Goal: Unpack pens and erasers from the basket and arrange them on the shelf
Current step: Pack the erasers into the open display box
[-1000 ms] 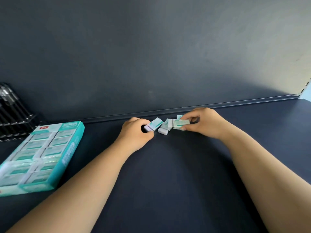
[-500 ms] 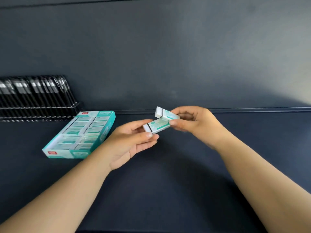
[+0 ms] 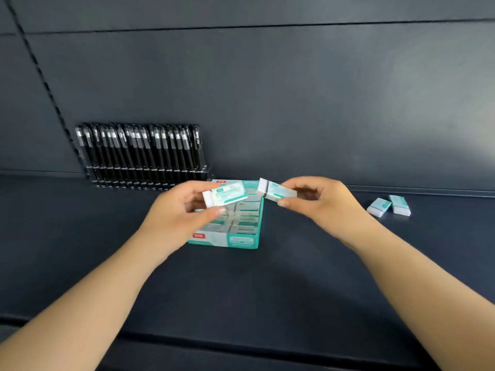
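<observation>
My left hand [image 3: 178, 210] pinches a white eraser in a teal sleeve [image 3: 227, 196] between thumb and fingers. My right hand [image 3: 324, 204] pinches a second such eraser [image 3: 276, 192]. Both are held above a teal display box of erasers [image 3: 235, 236] that lies on the dark shelf [image 3: 267, 285]. Two loose erasers [image 3: 379, 207] [image 3: 399, 205] lie side by side on the shelf to the right. A rack of black pens [image 3: 142, 153] leans against the back wall at the left.
The dark back wall [image 3: 294, 103] rises right behind the shelf. The shelf's front edge [image 3: 241, 344] runs across the bottom of the view. A slotted upright strip [image 3: 40, 70] crosses the wall at the far left.
Both hands lifted from the loose erasers and moved left, each with an eraser, and now hover over the teal box. My view swung left, bringing the pen rack fully into sight.
</observation>
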Motion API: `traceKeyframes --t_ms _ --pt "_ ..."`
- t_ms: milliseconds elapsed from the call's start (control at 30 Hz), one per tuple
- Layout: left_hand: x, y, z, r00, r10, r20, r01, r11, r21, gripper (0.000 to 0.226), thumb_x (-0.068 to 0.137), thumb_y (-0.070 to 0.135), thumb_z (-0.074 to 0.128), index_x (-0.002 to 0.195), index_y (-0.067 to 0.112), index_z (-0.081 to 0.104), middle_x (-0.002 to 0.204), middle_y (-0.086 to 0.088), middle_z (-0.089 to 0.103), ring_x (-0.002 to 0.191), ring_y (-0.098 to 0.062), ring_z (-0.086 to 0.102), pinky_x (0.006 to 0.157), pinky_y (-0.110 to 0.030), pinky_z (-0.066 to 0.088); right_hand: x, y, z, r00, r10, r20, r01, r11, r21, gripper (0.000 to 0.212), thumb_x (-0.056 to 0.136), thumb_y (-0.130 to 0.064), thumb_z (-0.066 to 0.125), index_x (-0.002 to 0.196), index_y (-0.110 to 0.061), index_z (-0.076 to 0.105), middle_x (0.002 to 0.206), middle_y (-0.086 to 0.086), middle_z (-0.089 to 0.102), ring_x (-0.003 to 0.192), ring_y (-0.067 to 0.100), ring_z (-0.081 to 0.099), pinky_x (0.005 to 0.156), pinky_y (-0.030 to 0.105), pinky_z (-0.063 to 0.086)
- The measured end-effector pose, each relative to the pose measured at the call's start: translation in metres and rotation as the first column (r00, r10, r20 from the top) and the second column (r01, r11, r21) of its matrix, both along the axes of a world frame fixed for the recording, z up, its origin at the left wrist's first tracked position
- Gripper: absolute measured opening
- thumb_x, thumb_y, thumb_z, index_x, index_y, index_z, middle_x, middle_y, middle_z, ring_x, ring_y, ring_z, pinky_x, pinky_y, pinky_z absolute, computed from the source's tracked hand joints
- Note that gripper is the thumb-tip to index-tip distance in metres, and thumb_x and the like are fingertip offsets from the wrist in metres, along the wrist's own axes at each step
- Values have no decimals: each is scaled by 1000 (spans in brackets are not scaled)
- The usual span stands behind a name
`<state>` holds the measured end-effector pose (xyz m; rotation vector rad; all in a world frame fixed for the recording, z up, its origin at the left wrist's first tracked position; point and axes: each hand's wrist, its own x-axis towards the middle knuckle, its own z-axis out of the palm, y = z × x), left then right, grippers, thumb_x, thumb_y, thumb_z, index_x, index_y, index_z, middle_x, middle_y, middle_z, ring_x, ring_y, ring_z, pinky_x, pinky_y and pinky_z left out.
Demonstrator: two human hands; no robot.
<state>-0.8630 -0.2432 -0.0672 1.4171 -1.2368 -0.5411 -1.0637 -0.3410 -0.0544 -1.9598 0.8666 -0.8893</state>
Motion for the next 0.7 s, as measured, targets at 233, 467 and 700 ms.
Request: traceKeyframes --t_ms 233,467,700 --pt "77 -1 -10 991 6 135 -8 1000 14 33 81 6 66 87 36 55 89 25 60 77 21 56 69 3 40 64 9 -9 879 -186 -440 95 971 -220 27 81 -26 67 108 -22 66 104 -4 59 90 11 53 73 18 37" --pt "87 -32 -25 976 -139 166 130 990 60 18 86 13 62 99 22 55 96 19 60 90 8 55 76 -1 41 95 18 -19 800 -217 -559 139 974 -179 37 81 -26 67 117 -21 61 120 -3 59 106 14 54 89 22 41" --pt "91 -51 -39 960 -236 148 222 970 103 14 88 19 59 94 28 50 93 26 56 87 17 50 74 3 37 106 17 -20 787 -224 -576 99 966 -240 31 81 -28 67 111 -22 63 116 -8 60 105 10 53 84 18 37"
